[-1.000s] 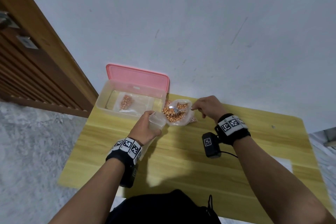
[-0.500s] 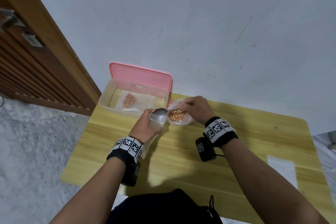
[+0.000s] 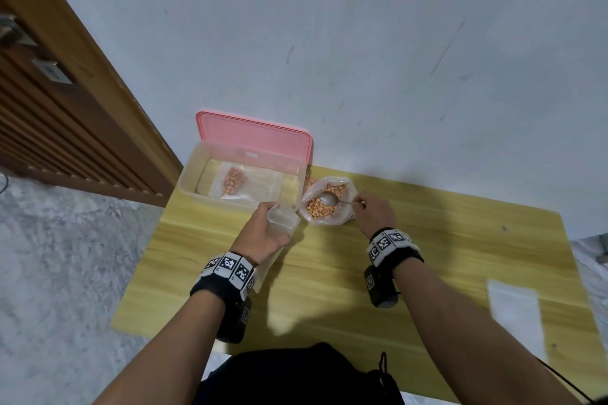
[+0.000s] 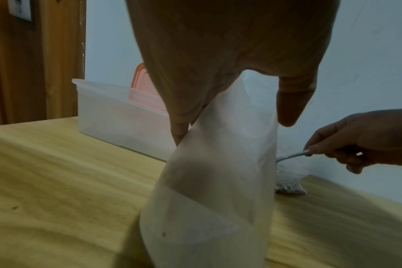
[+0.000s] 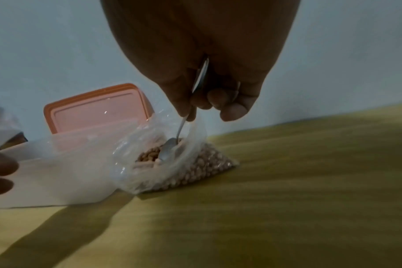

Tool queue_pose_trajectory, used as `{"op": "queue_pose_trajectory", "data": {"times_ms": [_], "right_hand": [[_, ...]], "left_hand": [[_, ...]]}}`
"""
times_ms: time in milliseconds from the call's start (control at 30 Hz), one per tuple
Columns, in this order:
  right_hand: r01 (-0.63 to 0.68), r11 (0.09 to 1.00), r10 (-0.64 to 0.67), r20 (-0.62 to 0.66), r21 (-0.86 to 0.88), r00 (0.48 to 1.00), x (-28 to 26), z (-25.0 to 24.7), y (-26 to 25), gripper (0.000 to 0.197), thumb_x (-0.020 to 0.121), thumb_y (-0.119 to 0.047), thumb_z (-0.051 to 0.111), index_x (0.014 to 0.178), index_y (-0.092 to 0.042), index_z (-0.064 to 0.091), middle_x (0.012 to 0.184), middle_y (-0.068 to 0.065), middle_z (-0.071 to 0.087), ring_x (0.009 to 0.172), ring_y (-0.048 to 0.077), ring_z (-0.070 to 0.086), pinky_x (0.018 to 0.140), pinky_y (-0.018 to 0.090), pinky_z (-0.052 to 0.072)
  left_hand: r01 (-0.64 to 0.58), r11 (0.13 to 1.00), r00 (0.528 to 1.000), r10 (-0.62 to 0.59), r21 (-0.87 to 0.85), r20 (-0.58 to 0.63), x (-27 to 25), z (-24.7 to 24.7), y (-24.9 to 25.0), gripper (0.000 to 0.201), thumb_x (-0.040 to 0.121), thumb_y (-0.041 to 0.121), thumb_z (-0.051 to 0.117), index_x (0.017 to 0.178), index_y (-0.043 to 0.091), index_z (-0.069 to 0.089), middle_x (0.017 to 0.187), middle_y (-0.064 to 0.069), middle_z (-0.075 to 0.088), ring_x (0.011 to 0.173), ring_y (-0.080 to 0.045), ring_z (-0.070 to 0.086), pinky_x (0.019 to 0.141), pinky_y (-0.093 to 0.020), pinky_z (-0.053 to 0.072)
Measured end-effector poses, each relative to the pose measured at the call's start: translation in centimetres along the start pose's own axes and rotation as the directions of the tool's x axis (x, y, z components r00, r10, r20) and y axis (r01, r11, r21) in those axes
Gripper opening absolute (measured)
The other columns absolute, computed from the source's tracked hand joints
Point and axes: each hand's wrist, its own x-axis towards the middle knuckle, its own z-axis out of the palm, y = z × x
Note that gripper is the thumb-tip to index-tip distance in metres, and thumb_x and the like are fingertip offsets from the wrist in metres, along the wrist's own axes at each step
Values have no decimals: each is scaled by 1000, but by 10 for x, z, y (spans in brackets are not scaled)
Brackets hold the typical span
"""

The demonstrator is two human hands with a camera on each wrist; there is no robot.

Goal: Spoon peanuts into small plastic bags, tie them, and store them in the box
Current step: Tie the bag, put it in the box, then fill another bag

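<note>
Clear plastic small bag (image 3: 279,219) pinched at the mouth by left hand (image 3: 261,233) fingers (image 4: 287,107), hanging to the surface (image 3: 427,260), seemingly empty. Right hand (image 3: 375,212) fingers (image 5: 232,110) curled round spoon (image 5: 170,150), bowl below them among peanuts (image 3: 324,204) in the supply bag (image 5: 190,172). One filled bag (image 3: 235,177) already in the box (image 3: 240,200), beyond the left fingers. Filling, tying, storing still ahead.

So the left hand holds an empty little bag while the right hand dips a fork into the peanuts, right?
Nearly. The left hand holds the bag, but the right hand holds a spoon, not a fork; the right wrist view shows its bowl in the peanuts.
</note>
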Motion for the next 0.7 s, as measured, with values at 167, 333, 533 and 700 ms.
{"op": "queue_pose_trajectory", "data": {"times_ms": [167, 333, 533, 700], "right_hand": [[-32, 998, 26, 106, 56, 994, -5, 21, -8, 22, 94, -18, 51, 96, -13, 72, 98, 5, 70, 80, 19, 59, 69, 25, 44], [-200, 945, 161, 164, 258, 973, -3, 22, -3, 19, 89, -15, 57, 91, -7, 75, 94, 11, 71, 78, 24, 59, 69, 32, 51], [-289, 860, 237, 172, 421, 956, -7, 12, 6, 15, 84, -11, 64, 92, -8, 76, 87, 6, 67, 61, 13, 50, 53, 24, 39], [-289, 846, 229, 182, 448, 956, -9, 0, 13, 15, 88, -13, 61, 95, -13, 75, 78, -3, 64, 63, 18, 50, 52, 27, 43]], "left_hand": [[1, 1000, 1000, -1, 8, -7, 0, -3, 1, 79, 77, 7, 76, 143, 12, 32, 125, -5, 51, 110, -20, 54, 73, -13, 43], [4, 1000, 1000, -4, 11, 2, -1, -3, 3, 77, 78, 5, 74, 142, 11, 32, 122, -3, 50, 107, -17, 52, 64, -8, 45], [-2, 1000, 1000, 2, 2, 8, -2, -3, 2, 78, 77, 4, 75, 142, 12, 32, 123, -4, 52, 107, -18, 55, 64, -9, 46], [-26, 1000, 1000, 26, 10, 8, -2, -3, 0, 76, 78, 4, 74, 141, 13, 33, 122, -4, 52, 106, -18, 55, 65, -9, 44]]}}
